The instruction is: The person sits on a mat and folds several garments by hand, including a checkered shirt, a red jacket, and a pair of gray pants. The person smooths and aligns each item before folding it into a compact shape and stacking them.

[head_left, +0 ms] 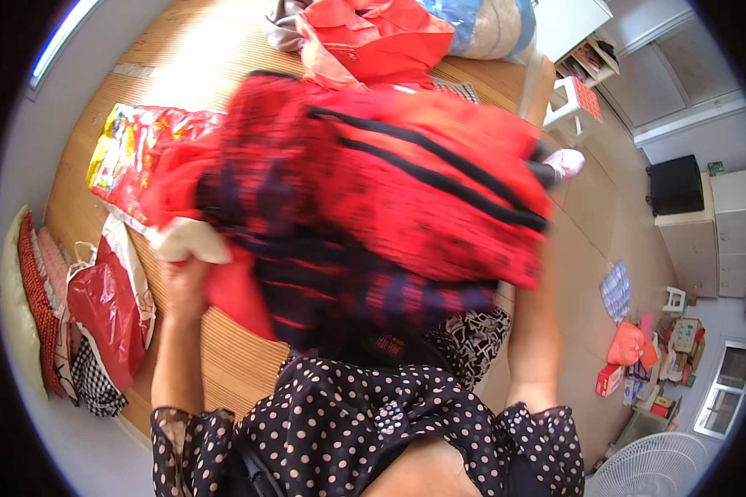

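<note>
A bulky bundle of red and black clothes [423,182] hangs in front of me, smeared by motion. One red piece in it has two black stripes; darker navy and red patterned cloth [323,273] hangs below. At the bundle's left edge, my left hand [186,277] is closed on red cloth beside a cream-coloured piece. My right forearm [532,340] reaches up to the bundle's right side, where the cloth hides my right hand and its fingers.
A coral-red collared shirt [365,41] and a stuffed clear-and-blue bag [485,29] lie at the far side of the slatted wooden surface [232,356]. To the left are a red-yellow plastic bag [141,149], a red carrier bag [104,290] and cushions [25,306]. A stool [572,108] stands right.
</note>
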`<state>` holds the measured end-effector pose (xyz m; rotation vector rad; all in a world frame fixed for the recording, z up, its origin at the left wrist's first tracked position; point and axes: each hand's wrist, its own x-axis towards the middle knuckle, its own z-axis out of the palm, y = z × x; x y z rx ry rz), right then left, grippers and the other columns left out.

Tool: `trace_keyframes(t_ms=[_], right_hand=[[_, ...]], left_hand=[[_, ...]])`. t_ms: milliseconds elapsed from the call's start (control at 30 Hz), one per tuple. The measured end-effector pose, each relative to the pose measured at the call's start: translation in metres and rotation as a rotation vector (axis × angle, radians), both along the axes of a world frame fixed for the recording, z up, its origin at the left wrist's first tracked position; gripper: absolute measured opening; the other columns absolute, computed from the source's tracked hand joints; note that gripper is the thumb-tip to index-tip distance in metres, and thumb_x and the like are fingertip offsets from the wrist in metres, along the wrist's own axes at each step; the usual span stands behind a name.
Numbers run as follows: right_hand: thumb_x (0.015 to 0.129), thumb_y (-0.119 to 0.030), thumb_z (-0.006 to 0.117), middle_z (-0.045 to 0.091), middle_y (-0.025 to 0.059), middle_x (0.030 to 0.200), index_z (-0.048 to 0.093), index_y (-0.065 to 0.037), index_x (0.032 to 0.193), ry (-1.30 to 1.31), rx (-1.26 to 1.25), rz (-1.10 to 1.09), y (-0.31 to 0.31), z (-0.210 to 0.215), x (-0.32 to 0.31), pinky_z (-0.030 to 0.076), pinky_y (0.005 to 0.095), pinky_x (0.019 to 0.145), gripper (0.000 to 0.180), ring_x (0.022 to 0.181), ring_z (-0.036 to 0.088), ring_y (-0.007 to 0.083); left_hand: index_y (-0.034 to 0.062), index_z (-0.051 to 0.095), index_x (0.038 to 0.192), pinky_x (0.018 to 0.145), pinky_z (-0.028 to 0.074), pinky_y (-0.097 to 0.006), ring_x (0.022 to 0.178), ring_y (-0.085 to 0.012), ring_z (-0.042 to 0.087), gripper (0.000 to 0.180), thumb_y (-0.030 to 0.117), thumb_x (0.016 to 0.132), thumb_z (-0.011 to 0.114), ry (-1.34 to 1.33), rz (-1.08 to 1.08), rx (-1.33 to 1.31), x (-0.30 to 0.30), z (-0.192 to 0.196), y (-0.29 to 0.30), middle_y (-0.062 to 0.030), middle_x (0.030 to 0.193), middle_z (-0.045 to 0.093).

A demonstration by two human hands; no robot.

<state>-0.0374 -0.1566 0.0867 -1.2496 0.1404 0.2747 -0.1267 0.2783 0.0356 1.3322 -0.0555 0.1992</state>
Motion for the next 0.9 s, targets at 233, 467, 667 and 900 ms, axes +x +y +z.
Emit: trace_keyframes(t_ms=[233,467,667,900], right_hand=[[0.072,-0.012,0.065,0.064,0.0074,0.084,0.060,-0.001,0.104,-0.154,-0.020,0.680,0.242,-0.077,0.016,0.049,0.0301,0.067,0.034,0.075,0.060,0.0119],[0.070,-0.016,0.073,0.058,0.0072,0.096,0.059,-0.003,0.105,-0.293,-0.470,0.085,0.111,-0.113,0.074,0.051,0.0266,0.068,0.040,0.080,0.057,0.0129],[0.067,-0.018,0.078,0.058,0.0210,0.110,0.044,0.007,0.123,-0.034,-0.943,-0.416,-0.038,-0.150,0.102,0.046,0.0356,0.087,0.070,0.101,0.057,0.0258],[0.073,-0.006,0.068,0.064,0.0093,0.089,0.058,0.003,0.100,0.074,-0.552,-0.242,-0.016,-0.142,0.090,0.047,0.0273,0.069,0.031,0.074,0.059,0.0143]], left_hand=[[0.0052,0.050,0.123,0.088,0.048,-0.031,0.101,-0.0180,0.057,0.041,0.001,0.084,0.059,0.386,0.480,0.075,-0.071,0.014,0.211,-0.0056,0.113,0.057],[0.0003,0.049,0.123,0.103,0.032,-0.040,0.119,-0.0323,0.045,0.051,0.012,0.076,0.066,0.335,0.961,1.527,-0.070,-0.078,0.216,-0.0200,0.125,0.049],[0.0034,0.055,0.115,0.085,0.049,-0.032,0.107,-0.0242,0.054,0.036,0.001,0.079,0.061,0.098,0.324,0.903,0.061,-0.079,0.018,-0.0121,0.120,0.054],[0.0058,0.059,0.111,0.087,0.048,-0.039,0.105,-0.0337,0.053,0.045,0.013,0.069,0.073,-0.175,0.080,1.270,0.113,-0.094,-0.073,-0.0183,0.122,0.048]])
